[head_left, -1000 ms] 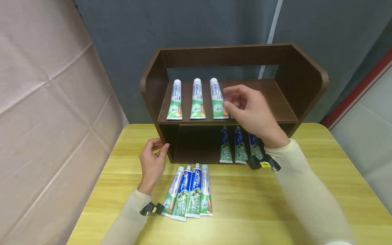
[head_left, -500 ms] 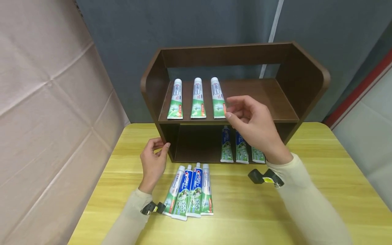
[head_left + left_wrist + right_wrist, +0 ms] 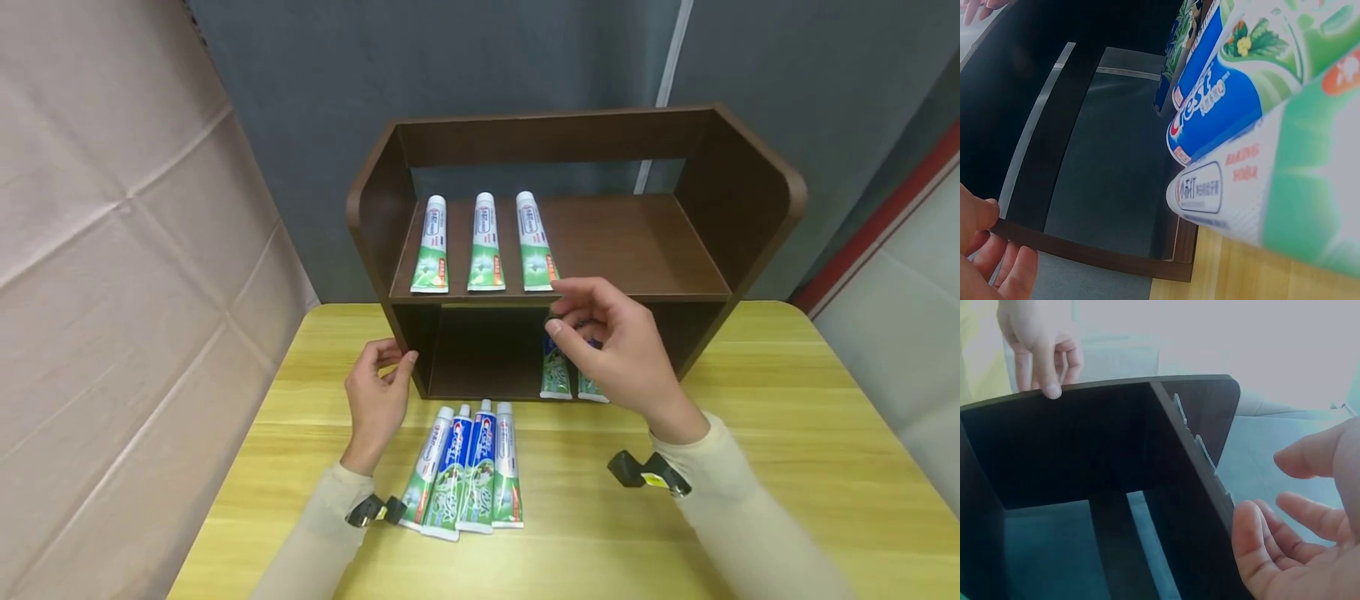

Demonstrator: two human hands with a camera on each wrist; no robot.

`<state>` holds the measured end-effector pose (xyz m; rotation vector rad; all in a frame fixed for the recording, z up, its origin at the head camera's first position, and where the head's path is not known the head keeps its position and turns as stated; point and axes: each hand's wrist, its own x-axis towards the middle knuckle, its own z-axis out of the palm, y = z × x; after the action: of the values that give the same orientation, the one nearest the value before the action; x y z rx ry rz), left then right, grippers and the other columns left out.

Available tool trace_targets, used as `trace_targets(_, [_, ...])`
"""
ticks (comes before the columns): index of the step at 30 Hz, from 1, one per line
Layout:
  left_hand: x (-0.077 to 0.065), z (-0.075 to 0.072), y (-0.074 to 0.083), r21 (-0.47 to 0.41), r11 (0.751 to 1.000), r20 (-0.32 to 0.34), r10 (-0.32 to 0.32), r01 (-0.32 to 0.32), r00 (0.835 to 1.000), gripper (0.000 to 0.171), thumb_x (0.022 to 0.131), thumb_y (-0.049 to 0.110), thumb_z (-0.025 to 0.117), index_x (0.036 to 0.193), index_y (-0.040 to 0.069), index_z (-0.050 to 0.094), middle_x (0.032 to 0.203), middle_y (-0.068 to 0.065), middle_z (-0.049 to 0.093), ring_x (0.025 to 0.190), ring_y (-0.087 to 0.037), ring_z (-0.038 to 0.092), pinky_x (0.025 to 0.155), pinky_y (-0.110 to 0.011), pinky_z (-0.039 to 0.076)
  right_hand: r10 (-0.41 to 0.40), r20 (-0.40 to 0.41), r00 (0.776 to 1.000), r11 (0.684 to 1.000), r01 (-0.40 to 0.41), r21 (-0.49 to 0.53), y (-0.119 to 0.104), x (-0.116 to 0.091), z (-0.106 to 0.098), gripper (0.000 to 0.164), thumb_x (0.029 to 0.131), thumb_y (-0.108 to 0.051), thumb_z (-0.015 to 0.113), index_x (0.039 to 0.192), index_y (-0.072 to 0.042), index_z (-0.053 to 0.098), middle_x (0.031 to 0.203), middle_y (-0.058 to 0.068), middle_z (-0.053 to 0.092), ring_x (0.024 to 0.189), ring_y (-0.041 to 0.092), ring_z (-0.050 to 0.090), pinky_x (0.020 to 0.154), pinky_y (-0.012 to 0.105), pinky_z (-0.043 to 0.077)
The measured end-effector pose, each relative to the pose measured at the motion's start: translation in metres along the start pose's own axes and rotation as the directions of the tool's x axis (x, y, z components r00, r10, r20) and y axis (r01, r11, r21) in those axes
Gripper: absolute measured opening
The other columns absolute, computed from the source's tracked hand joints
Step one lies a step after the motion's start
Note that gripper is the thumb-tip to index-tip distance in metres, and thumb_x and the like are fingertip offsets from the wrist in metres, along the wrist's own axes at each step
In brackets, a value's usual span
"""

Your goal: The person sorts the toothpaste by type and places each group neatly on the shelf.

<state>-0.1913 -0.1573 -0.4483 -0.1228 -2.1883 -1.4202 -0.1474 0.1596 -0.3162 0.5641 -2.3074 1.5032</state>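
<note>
A yellow wood-grain table [image 3: 585, 533] spreads beneath the fingers, bearing a smooth, dark-brown two-level shelf [image 3: 645, 242]; the left hand [image 3: 377, 400] pinches its side edge between thumb and fingers, while the right hand [image 3: 615, 350] hangs before it, loosely curved fingers parted from the thumb, holding nothing, contact unclear. Right of the left fingers and nearer the viewer, four glossy overlapping tubes [image 3: 476, 479] fan out, cut off in the left wrist view. Up and left of the right fingertips lie three flat-ended white-and-green tubes [image 3: 486, 246]; that hand partly hides blue-and-green tubes [image 3: 555, 372] below.
</note>
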Motion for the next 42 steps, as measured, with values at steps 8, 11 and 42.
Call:
trace_targets(8, [-0.001, 0.0, 0.001, 0.0, 1.0, 0.007, -0.013, 0.013, 1.0, 0.025, 0.099, 0.018, 0.077, 0.119, 0.005, 0.069, 0.109, -0.009, 0.073, 0.101, -0.019, 0.071, 0.085, -0.032, 0.065, -0.064, 0.017, 0.998, 0.997, 0.063, 0.045, 0.009, -0.014, 0.009, 0.04, 0.094, 0.0, 0.076, 0.132, -0.001, 0.066, 0.111, 0.012, 0.072, 0.092, 0.013, 0.067, 0.078, 0.017, 0.06])
trace_targets(11, [-0.001, -0.001, 0.001, 0.003, 1.0, 0.002, -0.014, 0.014, 1.0, 0.025, 0.099, 0.018, 0.077, 0.118, 0.005, 0.069, 0.108, -0.009, 0.073, 0.101, -0.02, 0.071, 0.084, -0.032, 0.065, -0.055, 0.04, 0.998, 0.998, 0.054, 0.03, 0.015, -0.02, 0.015, 0.04, 0.094, -0.002, 0.077, 0.133, -0.003, 0.066, 0.11, 0.009, 0.072, 0.091, 0.012, 0.068, 0.078, 0.018, 0.061])
trace_targets(42, [0.002, 0.0, 0.0, 0.012, 1.0, 0.006, -0.005, 0.005, 1.0, 0.026, 0.098, 0.018, 0.078, 0.118, 0.004, 0.069, 0.108, -0.01, 0.073, 0.1, -0.02, 0.071, 0.085, -0.042, 0.066, 0.285, 0.266, 0.921, 0.957, -0.291, -0.016, 0.094, -0.062, 0.085, 0.062, 0.087, -0.02, 0.087, 0.142, -0.011, 0.06, 0.118, 0.013, 0.069, 0.098, 0.023, 0.067, 0.083, 0.033, 0.063])
